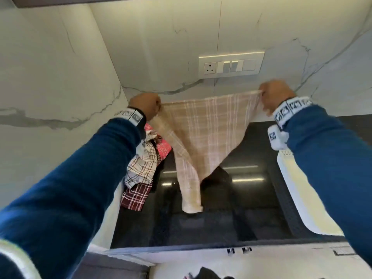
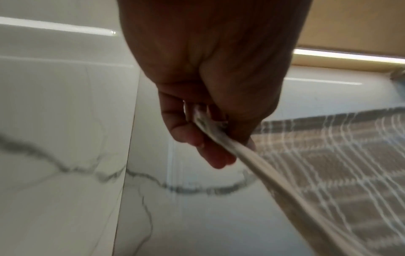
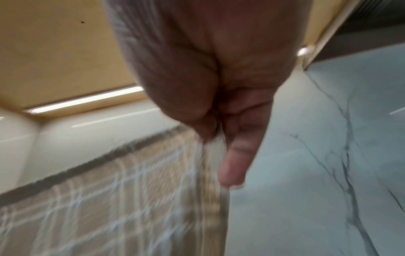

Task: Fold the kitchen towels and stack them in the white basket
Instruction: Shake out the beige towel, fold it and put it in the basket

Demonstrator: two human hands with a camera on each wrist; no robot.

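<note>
Two hands hold up one beige checked towel [image 1: 203, 127] in the air above the black bench [image 1: 241, 198]. The left hand [image 1: 146, 105] pinches one top corner of the towel, with its fingers [image 2: 197, 138] curled round the edge. The right hand [image 1: 276, 96] pinches the other top corner, and the cloth is squeezed between its thumb and fingers [image 3: 234, 164]. The top edge of the towel is pulled out straight between the two hands. Below that edge the towel hangs down to a point, and one long part droops lower, close to the bench top; I cannot tell if its tip touches. Beside the towel, under the left arm, lies a pile of other towels [image 1: 145, 168] on the bench. That pile has a white one with dark lines, a pink one and a dark red checked one, all crumpled. On the other side of the towel, under the right arm, sits the white basket [image 1: 291, 190] on the bench. Only a part of the basket's rim and wall can be seen, so what is inside it cannot be told. Behind the towel stands a white marble wall [image 1: 60, 77] with grey veins. A switch plate [image 1: 231, 65] with a socket is on that wall, just above the towel's top edge. Both arms wear blue sleeves [image 1: 70, 188] and white wrist bands with black marks.
</note>
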